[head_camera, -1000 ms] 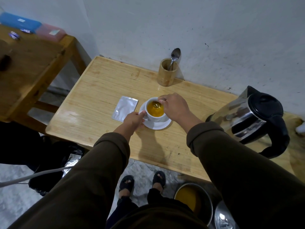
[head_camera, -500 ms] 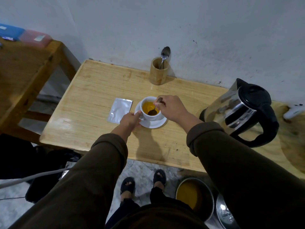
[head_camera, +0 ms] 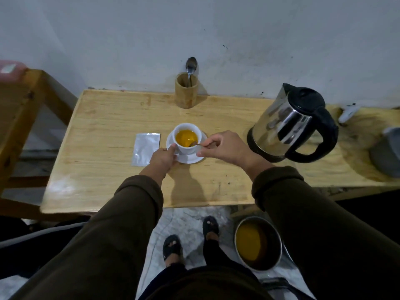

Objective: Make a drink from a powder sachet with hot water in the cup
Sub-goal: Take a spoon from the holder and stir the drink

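A white cup [head_camera: 186, 148] full of orange drink stands on a white saucer [head_camera: 195, 159] in the middle of the wooden table [head_camera: 104, 169]. My left hand [head_camera: 163, 158] grips the saucer's near left rim, thumb against the cup. My right hand [head_camera: 225, 147] pinches the handle of a small spoon [head_camera: 195, 144] whose bowl dips into the drink at the cup's right side. A flat silver sachet [head_camera: 146, 149] lies just left of the saucer.
A steel kettle [head_camera: 287, 124] with a black handle stands to the right. A bamboo holder [head_camera: 186, 90] with a spoon [head_camera: 191, 66] is at the back by the wall. A grey vessel [head_camera: 387, 154] sits far right. On the floor, a pot [head_camera: 257, 243] of orange liquid.
My right hand has drawn back to the right of the cup, and the spoon now leans over the right rim. The left hand stays on the saucer. The view has shifted.
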A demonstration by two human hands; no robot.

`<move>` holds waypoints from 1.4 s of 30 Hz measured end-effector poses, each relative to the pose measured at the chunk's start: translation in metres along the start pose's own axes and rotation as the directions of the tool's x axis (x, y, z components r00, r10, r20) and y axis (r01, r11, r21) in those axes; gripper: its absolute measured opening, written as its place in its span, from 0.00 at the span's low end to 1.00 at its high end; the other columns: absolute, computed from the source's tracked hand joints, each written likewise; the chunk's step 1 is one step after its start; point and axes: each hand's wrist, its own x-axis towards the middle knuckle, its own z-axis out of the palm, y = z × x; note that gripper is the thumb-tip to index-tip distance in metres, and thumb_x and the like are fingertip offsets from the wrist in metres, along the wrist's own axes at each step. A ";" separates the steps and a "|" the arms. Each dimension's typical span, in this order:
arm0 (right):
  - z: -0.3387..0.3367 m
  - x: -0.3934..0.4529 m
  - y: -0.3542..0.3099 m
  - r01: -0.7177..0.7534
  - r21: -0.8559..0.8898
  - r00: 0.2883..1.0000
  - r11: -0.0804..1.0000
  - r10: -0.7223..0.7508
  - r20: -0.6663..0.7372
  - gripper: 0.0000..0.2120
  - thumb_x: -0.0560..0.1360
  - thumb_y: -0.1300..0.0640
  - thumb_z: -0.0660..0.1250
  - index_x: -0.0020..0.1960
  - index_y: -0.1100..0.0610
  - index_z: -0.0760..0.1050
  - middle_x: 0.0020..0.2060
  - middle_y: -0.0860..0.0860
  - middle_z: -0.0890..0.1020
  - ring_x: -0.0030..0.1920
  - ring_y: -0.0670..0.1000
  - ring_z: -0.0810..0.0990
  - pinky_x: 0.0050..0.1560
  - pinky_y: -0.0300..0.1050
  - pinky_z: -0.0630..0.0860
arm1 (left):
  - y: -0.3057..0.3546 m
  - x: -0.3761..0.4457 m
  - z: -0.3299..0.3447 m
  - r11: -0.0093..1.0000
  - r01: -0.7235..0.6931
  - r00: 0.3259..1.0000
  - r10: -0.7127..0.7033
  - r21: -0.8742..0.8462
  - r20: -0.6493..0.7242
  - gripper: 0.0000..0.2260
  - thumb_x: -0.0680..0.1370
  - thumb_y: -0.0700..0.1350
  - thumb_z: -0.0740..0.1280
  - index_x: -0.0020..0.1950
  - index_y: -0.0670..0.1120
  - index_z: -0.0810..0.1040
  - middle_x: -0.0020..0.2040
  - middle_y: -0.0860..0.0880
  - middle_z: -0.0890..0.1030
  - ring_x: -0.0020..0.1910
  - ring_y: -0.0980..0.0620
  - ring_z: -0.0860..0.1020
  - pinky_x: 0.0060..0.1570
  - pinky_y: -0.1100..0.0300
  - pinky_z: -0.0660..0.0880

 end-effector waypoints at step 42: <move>0.046 0.019 0.097 -0.554 0.349 0.790 0.756 0.609 -0.065 0.15 0.73 0.61 0.66 0.32 0.47 0.70 0.44 0.51 0.78 0.45 0.50 0.76 0.59 0.49 0.79 | 0.000 -0.014 0.010 0.999 -0.034 0.989 0.037 0.024 -0.141 0.21 0.79 0.56 0.59 0.61 0.40 0.74 0.48 0.44 0.78 0.42 0.47 0.78 0.49 0.54 0.77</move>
